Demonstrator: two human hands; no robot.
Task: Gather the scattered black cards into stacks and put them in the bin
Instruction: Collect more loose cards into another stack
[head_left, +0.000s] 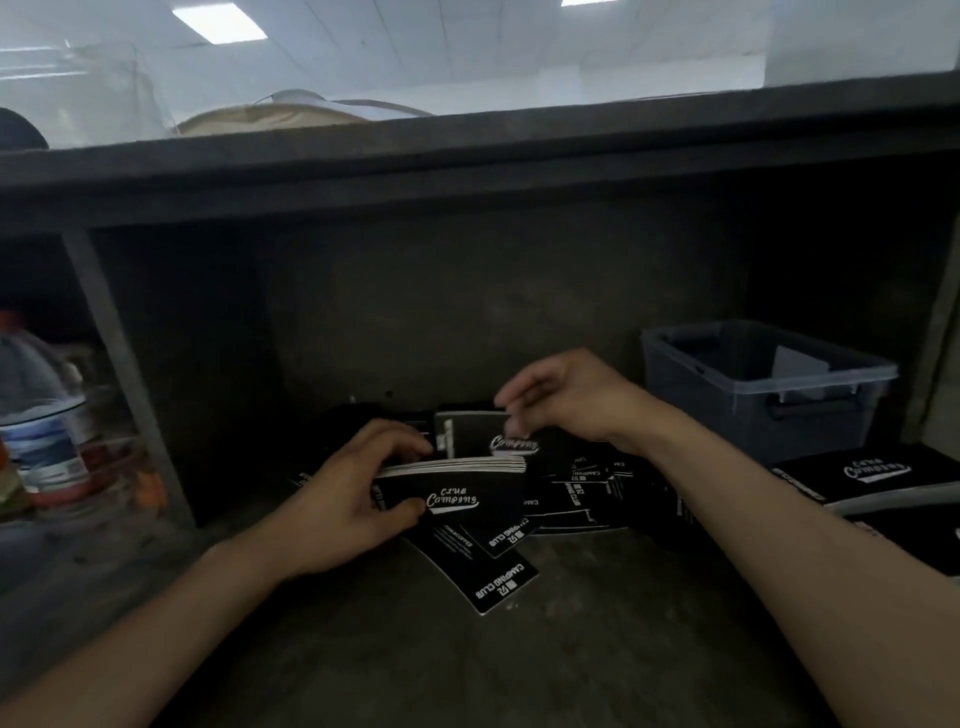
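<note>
Fingers and thumb of the left hand (358, 499) are clamping the short end of a stack of cards (457, 486), that grip closed on the squared block, while the right hand (566, 400) is pinching a single card (475, 434) just behind it by its corner. Thin, stiff and light, these cards are likely sliding easily over one another, so the stack is probably best held across its edges, squeezed from both faces. Each is looking matte black with white script lettering and pale cut edges. Beneath and right of the grip, loose cards (587, 493) are lying overlapped on the tabletop (571, 649); farther right, the grey bin (769, 384) is waiting.
</note>
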